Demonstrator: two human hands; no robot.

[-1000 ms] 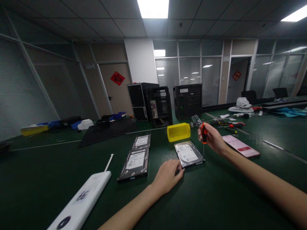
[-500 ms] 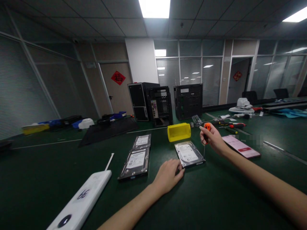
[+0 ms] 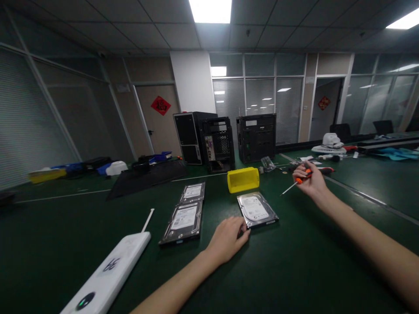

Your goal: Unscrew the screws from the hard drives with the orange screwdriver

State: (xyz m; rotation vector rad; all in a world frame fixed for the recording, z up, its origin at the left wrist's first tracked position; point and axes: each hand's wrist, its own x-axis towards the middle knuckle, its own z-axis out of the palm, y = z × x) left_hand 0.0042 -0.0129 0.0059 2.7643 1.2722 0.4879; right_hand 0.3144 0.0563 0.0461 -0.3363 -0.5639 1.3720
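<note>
A silver hard drive (image 3: 257, 209) lies label up on the green table (image 3: 275, 270). My left hand (image 3: 229, 237) rests at its near left corner, with thumb and fingertips at the drive's edge. To the right of the drive, my right hand (image 3: 310, 181) is wrapped round an orange and black screwdriver (image 3: 290, 188), its tip pointing down and left, apart from the drive. Two more hard drives (image 3: 185, 221) (image 3: 193, 192) lie one behind the other on the left. Just behind the silver drive stands a yellow bin (image 3: 243, 179).
Black computer cases (image 3: 256, 138) (image 3: 193, 137) stand at the back. A white device marked with a number (image 3: 111, 270) lies at the front left. Black sheet (image 3: 147, 176) lies at the back left. Tools (image 3: 327, 170) and a clear bag (image 3: 267, 164) lie at the back right.
My right hand has moved right and slightly back with the screwdriver, whose tip has left the drive's right edge. The pink phone is now hidden from view. My left hand stays in place.
</note>
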